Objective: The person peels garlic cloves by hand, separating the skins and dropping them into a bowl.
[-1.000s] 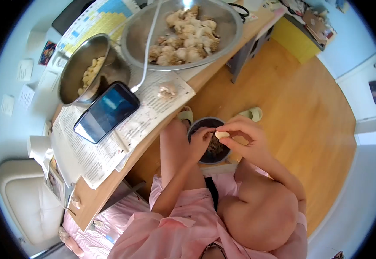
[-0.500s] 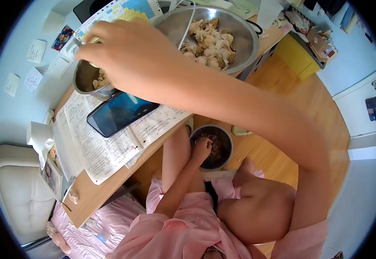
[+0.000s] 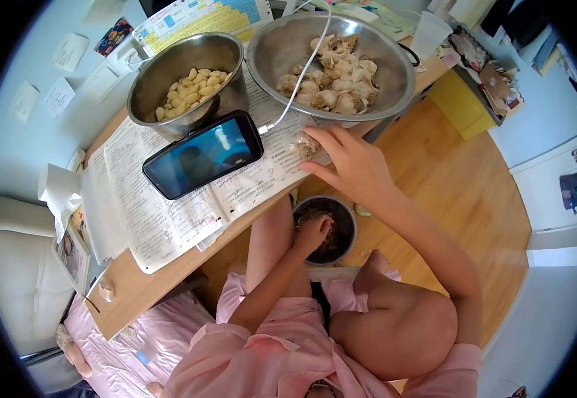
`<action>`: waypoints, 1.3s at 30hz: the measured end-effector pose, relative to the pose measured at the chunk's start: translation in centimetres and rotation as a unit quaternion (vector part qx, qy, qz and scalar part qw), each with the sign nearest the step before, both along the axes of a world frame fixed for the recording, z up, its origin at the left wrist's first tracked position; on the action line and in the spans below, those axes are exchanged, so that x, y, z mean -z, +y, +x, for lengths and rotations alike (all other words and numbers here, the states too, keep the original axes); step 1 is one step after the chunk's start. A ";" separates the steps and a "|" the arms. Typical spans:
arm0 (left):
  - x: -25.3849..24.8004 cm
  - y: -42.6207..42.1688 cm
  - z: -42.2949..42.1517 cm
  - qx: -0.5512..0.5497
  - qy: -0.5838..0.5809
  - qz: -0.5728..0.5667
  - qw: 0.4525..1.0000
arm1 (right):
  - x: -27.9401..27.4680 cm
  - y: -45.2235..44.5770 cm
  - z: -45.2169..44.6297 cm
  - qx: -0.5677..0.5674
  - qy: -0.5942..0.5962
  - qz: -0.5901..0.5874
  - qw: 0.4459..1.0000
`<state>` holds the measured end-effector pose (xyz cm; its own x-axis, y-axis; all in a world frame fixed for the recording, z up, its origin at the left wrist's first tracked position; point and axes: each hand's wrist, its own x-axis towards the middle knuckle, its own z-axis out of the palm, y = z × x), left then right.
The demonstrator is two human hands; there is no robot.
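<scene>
Phone (image 3: 203,154) propped before peeled-clove bowl (image 3: 186,79) — white cable (image 3: 312,63) crossing garlic basin (image 3: 394,79)

whitish garlic bulb (image 3: 303,146) lies on printed pages (image 3: 255,184)

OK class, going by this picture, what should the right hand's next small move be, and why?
Probably to close around the lone garlic bulb and lift it from the printed sheets. The right hand is at the bulb, thumb and fingers spread on either side, while the left hand is down at the bin.
</scene>
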<state>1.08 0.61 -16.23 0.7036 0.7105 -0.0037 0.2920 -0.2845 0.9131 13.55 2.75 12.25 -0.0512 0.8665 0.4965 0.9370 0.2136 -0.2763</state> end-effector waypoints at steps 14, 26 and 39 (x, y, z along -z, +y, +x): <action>-19.2 0.4 -1.0 -0.080 -0.260 -0.084 0.959 | 4.1 -8.3 3.6 -0.054 0.599 -0.207 0.772; -20.1 -1.1 2.3 0.050 -0.127 0.089 0.987 | 8.1 -12.3 3.7 -0.026 0.639 -0.217 0.737; -16.5 -2.8 3.4 0.005 -0.080 -0.011 0.997 | 12.1 -12.4 2.6 -0.033 0.633 -0.164 0.756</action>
<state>4.45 -2.23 0.22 0.7038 0.7043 0.0933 0.1401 -0.2663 0.9536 16.13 -9.61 0.17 0.2372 0.9697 -0.0579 -0.1323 -0.0267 -0.9908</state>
